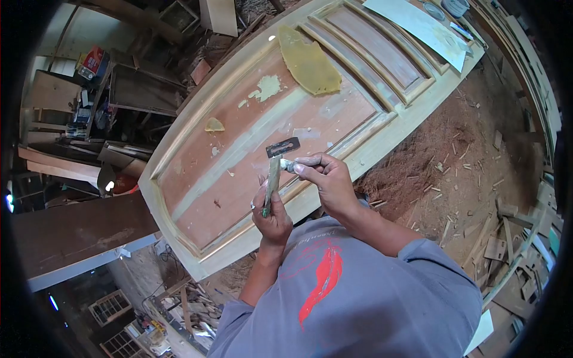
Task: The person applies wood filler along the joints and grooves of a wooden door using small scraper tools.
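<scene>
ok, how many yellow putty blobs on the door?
3. A large slab by the raised panels, a pale smear left of it, and a small lump lower left. Smaller flecks may go uncounted.

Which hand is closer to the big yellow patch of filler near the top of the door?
The right hand. It pinches the putty knife blade end, up toward the yellow filler patch; the left hand holds the handle lower down, farther from it.

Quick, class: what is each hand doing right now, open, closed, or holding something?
Left hand: closed around the putty knife handle.
Right hand: fingers pinched on a small tool against the blade.
</scene>
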Available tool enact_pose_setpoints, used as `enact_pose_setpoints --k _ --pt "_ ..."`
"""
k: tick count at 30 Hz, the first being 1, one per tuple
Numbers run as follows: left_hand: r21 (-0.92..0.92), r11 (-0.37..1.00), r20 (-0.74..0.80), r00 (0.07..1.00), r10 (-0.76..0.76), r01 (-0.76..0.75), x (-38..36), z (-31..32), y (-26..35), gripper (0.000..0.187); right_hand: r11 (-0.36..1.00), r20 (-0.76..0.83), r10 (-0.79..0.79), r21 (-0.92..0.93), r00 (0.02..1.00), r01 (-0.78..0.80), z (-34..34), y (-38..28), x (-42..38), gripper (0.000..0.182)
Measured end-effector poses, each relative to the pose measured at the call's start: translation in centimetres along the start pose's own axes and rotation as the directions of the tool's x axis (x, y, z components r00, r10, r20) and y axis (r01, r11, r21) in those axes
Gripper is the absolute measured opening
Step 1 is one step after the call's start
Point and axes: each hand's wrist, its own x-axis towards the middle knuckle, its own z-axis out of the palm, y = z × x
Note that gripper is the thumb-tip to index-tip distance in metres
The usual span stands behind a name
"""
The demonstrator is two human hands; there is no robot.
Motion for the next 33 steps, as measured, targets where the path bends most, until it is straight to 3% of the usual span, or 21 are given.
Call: enact_pose_setpoints --k 5,12,14,17,23,26,29,32,33 --pt "0.049 0.992 0.055 0.992 0.113 -0.115 0.3 -0.4 -0.3 0.035 0.999 0.026 0.021 0.047 0.999 -0.022 1.0 0.0 0.1 0.020" --pt "-0.022 1.000 0.036 0.999 0.021 -0.020 -0.5 -2.4 -2.9 0.033 0.993 0.080 -0.027 0.114 0.996 0.017 4.1 1.1 -0.9 0.021" --pt "-0.023 1.000 0.051 0.999 -0.008 0.009 -0.7 -3.8 -4.1 0.034 0.987 0.056 -0.063 0.150 0.996 0.054 5.3 1.8 -1.1 0.022" --pt "-0.163 0.987 0.001 1.000 -0.004 0.004 -0.9 -5.5 -5.9 0.036 0.986 -0.068 -0.004 0.167 0.998 0.015 6.2 3.5 -0.7 0.022" --pt "-0.203 0.962 0.042 0.979 0.197 -0.185 0.3 -8.3 -8.0 0.038 0.992 -0.116 -0.021 0.121 0.993 0.035 9.7 6.6 -0.6 0.023" --pt "-0.227 0.956 0.114 0.970 0.216 -0.186 0.4 -9.8 -9.7 0.040 0.992 -0.122 -0.052 0.112 0.991 0.065 11.2 7.0 -1.2 0.022" --pt "-0.264 0.950 0.165 0.962 0.217 -0.169 0.1 -10.9 -11.4 0.056 0.989 -0.127 -0.059 0.129 0.990 0.076 12.2 6.8 -1.9 0.022" --pt "-0.290 0.951 0.183 0.969 0.167 -0.109 -0.9 -11.8 -13.4 0.053 0.982 -0.247 -0.161 0.060 0.956 0.181 11.0 8.0 -1.7 0.023" --pt "-0.289 0.954 0.187 0.973 0.134 -0.076 -1.2 -12.2 -14.0 0.052 0.970 -0.316 -0.240 -0.052 0.918 0.236 9.3 9.2 -1.3 0.020"
